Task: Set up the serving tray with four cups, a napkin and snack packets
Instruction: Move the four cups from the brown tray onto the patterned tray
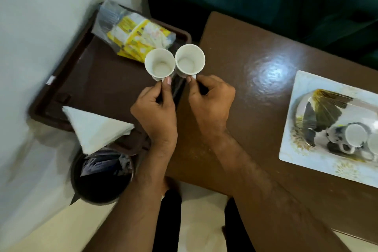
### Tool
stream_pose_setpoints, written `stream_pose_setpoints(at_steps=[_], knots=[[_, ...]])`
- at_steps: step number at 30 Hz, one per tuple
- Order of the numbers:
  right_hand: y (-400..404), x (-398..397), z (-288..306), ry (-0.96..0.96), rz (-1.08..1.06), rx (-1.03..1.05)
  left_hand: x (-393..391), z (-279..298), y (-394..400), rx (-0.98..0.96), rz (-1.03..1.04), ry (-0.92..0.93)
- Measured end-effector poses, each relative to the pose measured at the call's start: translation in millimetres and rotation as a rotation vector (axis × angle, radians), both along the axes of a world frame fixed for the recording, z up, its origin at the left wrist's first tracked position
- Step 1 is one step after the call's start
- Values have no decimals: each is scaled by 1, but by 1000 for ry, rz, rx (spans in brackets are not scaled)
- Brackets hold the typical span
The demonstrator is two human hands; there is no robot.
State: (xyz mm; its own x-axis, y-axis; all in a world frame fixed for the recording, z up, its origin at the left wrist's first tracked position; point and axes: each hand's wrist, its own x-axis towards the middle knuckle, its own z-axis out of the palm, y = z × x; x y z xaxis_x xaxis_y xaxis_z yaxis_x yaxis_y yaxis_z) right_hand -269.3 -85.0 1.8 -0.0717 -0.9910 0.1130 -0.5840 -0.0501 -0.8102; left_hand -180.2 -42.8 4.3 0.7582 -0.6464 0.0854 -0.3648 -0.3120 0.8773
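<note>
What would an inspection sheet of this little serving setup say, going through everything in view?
Surface: glossy brown table; a brown serving tray sits at its left, beside a white wall.
Job's things: bag of yellow snack packets at the tray's far end; folded white napkin overhanging its near rim; two white cups, upright and empty, held side by side over the tray's right edge.
Clutter: patterned white tray on the right carrying upturned cups; dark bin on the floor.
Grippers: left hand pinches the left cup by its handle; right hand holds the right cup likewise.
Cables: nothing seen.
Surroundings: dark green upholstery behind the table; pale floor.
</note>
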Motion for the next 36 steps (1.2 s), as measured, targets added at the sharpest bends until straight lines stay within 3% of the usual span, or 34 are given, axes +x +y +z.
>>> stream_pose_setpoints(at_steps=[22,36], knots=[[0,-377,8,125,-385,11,-360,-6,-33,-3,-444,106],[-35,-517,-22,188,-233,151,-434,-46,-76,93,-686,37]])
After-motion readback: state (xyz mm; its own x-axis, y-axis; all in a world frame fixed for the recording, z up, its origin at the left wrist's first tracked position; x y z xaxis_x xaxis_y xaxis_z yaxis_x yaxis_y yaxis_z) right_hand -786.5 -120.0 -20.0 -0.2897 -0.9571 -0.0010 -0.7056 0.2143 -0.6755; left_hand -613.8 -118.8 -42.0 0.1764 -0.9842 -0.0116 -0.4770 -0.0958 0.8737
